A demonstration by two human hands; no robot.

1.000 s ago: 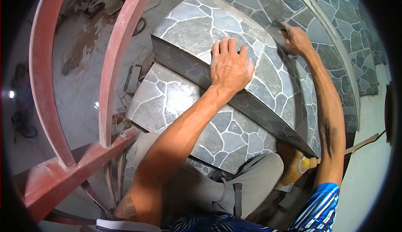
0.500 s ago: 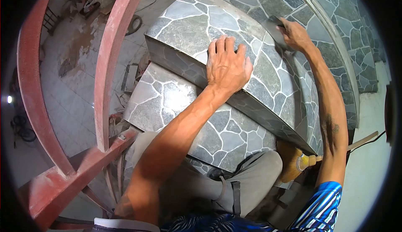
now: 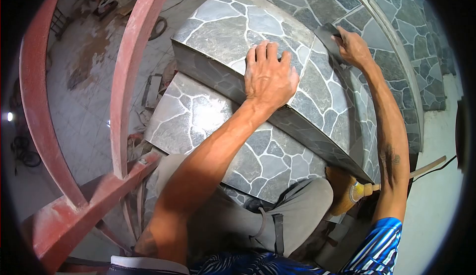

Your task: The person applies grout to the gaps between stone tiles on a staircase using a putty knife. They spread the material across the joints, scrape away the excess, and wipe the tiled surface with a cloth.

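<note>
My left hand [image 3: 270,76] rests palm down on the upper stone-patterned step [image 3: 218,32], near its front edge, its fingers slightly apart and nothing in it. My right hand [image 3: 353,48] is closed round a dark flat tool [image 3: 329,38] at the back right of the same step, where the tread meets the curved side. The tool's blade lies against that joint; its exact shape is partly hidden by the fingers. Below is a lower step [image 3: 171,111] with the same pattern, shiny under a bright reflection.
Red curved metal bars [image 3: 130,76] rise from a red rail [image 3: 94,210] on the left. A straw broom [image 3: 344,193] lies at the lower right beside my knee. A pale curved strip [image 3: 396,57] borders the tiled wall. Debris [image 3: 106,4] lies on the floor beyond.
My right hand and the tool have shifted very slightly, and the blade's tilt differs a little. My left hand stays in place on the step.
</note>
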